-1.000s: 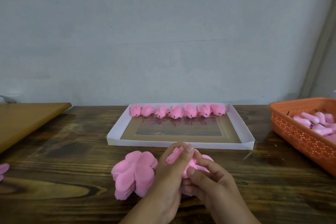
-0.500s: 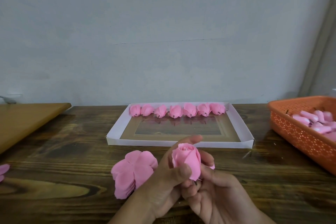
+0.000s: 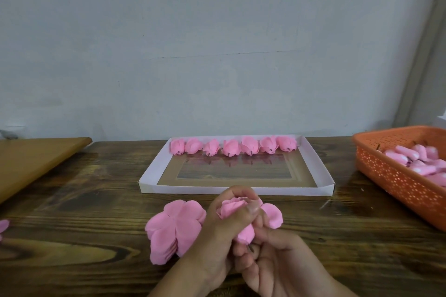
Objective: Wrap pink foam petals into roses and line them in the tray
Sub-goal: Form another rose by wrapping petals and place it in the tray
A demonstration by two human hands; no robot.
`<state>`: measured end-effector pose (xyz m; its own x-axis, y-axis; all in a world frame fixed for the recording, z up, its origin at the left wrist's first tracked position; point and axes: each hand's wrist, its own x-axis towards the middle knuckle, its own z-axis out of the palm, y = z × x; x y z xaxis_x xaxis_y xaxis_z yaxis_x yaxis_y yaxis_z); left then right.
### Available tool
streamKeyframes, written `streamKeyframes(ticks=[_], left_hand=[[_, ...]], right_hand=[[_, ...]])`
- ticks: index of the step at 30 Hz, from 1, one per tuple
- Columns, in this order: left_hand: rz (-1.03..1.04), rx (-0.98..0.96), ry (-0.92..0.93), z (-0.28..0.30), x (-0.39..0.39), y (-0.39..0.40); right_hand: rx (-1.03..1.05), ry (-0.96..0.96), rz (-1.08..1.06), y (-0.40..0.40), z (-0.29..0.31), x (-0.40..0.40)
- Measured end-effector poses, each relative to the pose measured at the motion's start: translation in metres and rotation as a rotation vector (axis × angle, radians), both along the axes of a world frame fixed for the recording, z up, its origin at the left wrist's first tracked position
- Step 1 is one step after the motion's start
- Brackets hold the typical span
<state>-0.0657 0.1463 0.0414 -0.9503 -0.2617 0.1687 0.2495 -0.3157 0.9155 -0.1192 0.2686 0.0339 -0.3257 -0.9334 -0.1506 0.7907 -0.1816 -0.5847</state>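
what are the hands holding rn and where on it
Both hold one pink foam rose. The left hand wraps its bloom, thumb across the front; the right hand grips its base, by the short stem.

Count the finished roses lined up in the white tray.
7. They sit side by side in one row along the far wall of the tray, from the leftmost rose to the rightmost rose. None looks hidden; the tray's near part holds no roses.
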Motion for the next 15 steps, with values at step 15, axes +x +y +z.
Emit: streamKeyframes(ticks=[15], left_hand=[[0.206,0.291,-0.111,-0.003,-0.007,0.020]], right_hand=[[0.503,1.557,-0.902,-0.008,-0.020,0.020]])
